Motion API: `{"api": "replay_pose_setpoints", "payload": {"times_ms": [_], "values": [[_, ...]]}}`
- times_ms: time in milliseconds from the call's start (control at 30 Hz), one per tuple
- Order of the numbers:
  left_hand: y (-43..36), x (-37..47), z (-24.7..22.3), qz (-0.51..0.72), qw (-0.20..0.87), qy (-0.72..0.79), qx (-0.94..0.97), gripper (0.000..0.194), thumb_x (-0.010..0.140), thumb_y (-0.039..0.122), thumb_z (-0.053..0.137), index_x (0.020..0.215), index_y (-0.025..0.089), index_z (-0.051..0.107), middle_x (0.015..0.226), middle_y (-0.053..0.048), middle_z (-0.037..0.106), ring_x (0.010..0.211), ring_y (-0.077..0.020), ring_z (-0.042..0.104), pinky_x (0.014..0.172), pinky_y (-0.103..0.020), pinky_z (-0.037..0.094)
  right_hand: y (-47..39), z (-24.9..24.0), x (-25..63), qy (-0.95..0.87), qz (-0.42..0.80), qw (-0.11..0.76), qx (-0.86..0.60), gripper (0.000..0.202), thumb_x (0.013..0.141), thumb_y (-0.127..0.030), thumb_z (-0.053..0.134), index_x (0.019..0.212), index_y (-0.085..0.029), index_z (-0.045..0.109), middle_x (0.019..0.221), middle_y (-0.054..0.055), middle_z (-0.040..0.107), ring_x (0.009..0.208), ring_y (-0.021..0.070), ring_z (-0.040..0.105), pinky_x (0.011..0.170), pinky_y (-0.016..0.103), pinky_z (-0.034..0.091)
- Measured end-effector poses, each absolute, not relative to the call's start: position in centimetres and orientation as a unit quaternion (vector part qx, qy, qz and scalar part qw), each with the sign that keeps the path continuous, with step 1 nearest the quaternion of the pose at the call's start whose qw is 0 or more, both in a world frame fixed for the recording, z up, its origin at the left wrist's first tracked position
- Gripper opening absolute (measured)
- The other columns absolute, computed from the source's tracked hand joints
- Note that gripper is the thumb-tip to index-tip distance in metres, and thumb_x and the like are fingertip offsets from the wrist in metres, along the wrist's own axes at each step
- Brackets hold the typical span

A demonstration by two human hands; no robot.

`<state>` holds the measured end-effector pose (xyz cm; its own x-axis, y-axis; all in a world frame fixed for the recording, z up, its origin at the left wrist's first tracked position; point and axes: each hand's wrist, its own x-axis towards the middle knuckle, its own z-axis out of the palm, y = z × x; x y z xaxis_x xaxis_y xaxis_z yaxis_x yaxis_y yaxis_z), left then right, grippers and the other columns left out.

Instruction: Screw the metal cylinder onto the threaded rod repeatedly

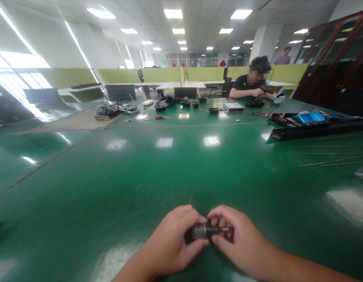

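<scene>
Low over the green table, a short grey metal cylinder (200, 231) lies sideways between my hands. Dark, ribbed sections and a thin silver shaft extend from its right end; it looks like a motor part, but its exact kind is unclear. My left hand (179, 235) wraps around the left end, thumb below and fingers above, hiding that end. On the other side, my right hand (238, 234) is curled with fingertips at the dark ribbed section, and the shaft points into its palm.
A screwdriver (163, 117) lies at the far side, near several small black housings (185, 103). Right of them are a white box (233, 107), a black channel (304, 132) and thin rods (334, 153). Across the table a person (247, 84) sits bent over a black part.
</scene>
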<state>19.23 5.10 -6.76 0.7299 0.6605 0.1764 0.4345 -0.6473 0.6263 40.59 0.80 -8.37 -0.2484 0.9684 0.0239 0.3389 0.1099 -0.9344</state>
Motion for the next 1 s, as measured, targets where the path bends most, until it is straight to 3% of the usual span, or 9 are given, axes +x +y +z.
{"api": "replay_pose_setpoints", "payload": {"times_ms": [200, 1000], "values": [[4.72, 19.82, -6.85, 0.209, 0.294, 0.306, 0.881, 0.02, 0.087, 0.026, 0.066, 0.105, 0.023, 0.059, 0.09, -0.002, 0.061, 0.084, -0.0194, 0.056, 0.075, -0.031, 0.039, 0.89, -8.43, 40.74, -0.669, 0.421, 0.342, -0.508, 0.014, 0.072, -0.006, 0.062, 0.078, -0.018, 0.063, 0.067, -0.003, 0.058, 0.063, 0.0136, 0.054, 0.059, 0.024, 0.039], [4.46, 19.79, -6.62, 0.23, 0.246, 0.319, 0.886, 0.018, 0.083, 0.025, 0.07, 0.095, 0.021, 0.057, 0.084, -0.001, 0.061, 0.079, -0.0194, 0.055, 0.072, -0.031, 0.036, 1.06, -8.06, 41.08, -0.644, 0.473, 0.348, -0.49, 0.004, 0.074, -0.014, 0.066, 0.075, -0.018, 0.065, 0.069, -0.001, 0.064, 0.065, 0.0146, 0.058, 0.06, 0.023, 0.042]]}}
